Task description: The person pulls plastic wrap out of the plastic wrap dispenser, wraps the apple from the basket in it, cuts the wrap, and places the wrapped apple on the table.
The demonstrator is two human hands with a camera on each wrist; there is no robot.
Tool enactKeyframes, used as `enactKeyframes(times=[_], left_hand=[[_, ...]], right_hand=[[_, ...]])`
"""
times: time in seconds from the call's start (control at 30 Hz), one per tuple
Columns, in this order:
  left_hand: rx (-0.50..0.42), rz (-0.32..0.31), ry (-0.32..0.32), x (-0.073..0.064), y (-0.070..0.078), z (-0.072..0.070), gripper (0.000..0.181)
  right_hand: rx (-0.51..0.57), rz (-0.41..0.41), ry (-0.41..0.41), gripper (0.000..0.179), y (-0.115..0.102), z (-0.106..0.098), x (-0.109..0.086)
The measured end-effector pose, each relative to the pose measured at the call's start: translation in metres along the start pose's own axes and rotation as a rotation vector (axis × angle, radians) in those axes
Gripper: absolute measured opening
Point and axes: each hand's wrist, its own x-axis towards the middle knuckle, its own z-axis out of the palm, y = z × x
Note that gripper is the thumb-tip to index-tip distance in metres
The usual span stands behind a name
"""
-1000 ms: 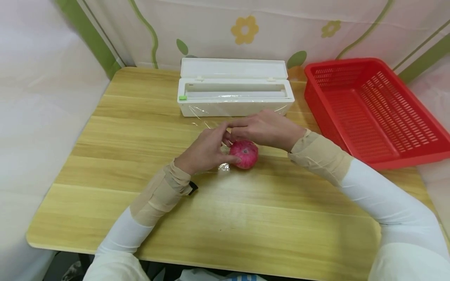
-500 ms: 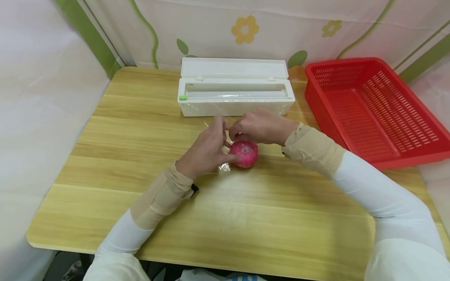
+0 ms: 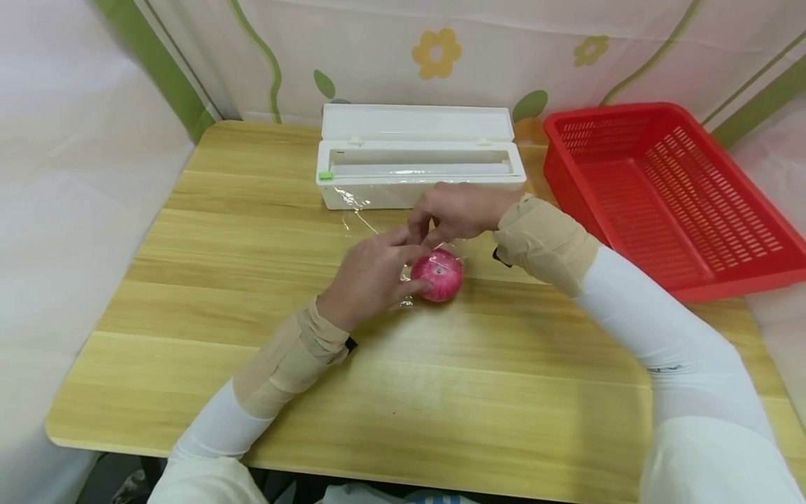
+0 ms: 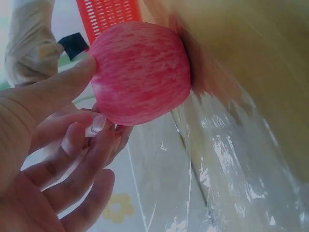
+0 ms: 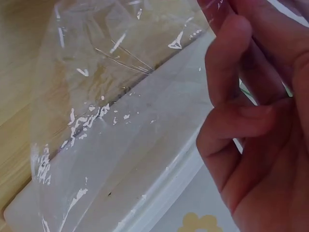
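Observation:
A pink-red apple (image 3: 439, 278) sits on clear plastic wrap near the middle of the wooden table. My left hand (image 3: 370, 278) holds it from the left, the thumb on its near side and the fingers toward its far side. Over the far side of the apple, my right hand (image 3: 462, 210) pinches the plastic wrap (image 5: 120, 101) with bent fingers. Both hands' fingertips meet there. The wrap runs back, wrinkled and shiny, to a white wrap dispenser (image 3: 378, 194) with its lid raised and a roll inside. In the left wrist view, the film spreads beside the apple (image 4: 142, 72).
A red perforated plastic basket (image 3: 630, 231) stands at the table's right, behind my right forearm. A green slider (image 3: 325, 176) sits at the dispenser's left end. Behind the table (image 3: 189, 350) hangs a curtain with a flower print (image 3: 436, 53).
My right hand has shifted slightly back and left, lifting film over the apple. My left fingers have lowered closer to the apple, and the film left of it has stretched up toward the dispenser.

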Motion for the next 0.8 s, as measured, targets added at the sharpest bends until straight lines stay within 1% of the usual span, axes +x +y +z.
enactKeyframes(times=[0.1, 0.23, 0.37, 0.43, 0.53, 0.63, 0.73, 0.8], left_hand=[[0.011, -0.003, -0.011, -0.001, 0.000, 0.000, 0.056], [-0.011, -0.014, -0.048, 0.000, -0.001, -0.001, 0.053], [-0.063, -0.022, -0.061, 0.002, -0.003, -0.001, 0.049], [-0.089, -0.031, -0.062, 0.002, -0.004, -0.001, 0.048], [-0.128, -0.047, -0.065, 0.002, -0.005, -0.001, 0.049], [-0.142, -0.051, -0.060, 0.003, -0.005, -0.001, 0.046], [-0.143, -0.044, -0.056, 0.003, -0.005, -0.001, 0.042], [-0.136, -0.039, -0.062, 0.003, -0.004, 0.000, 0.044]], right_hand=[[0.055, -0.017, -0.032, 0.009, 0.002, -0.002, 0.005], [0.099, -0.007, -0.053, 0.012, 0.004, -0.002, 0.008], [0.119, 0.002, -0.051, 0.010, 0.005, -0.001, 0.008], [0.111, 0.004, -0.031, 0.009, 0.005, 0.000, 0.007], [0.099, 0.010, 0.045, 0.010, 0.004, 0.003, 0.003], [0.074, 0.026, 0.178, 0.011, 0.001, 0.003, -0.005], [0.012, 0.042, 0.310, 0.010, -0.004, 0.003, -0.018], [-0.043, 0.048, 0.371, 0.009, -0.008, 0.005, -0.028]])
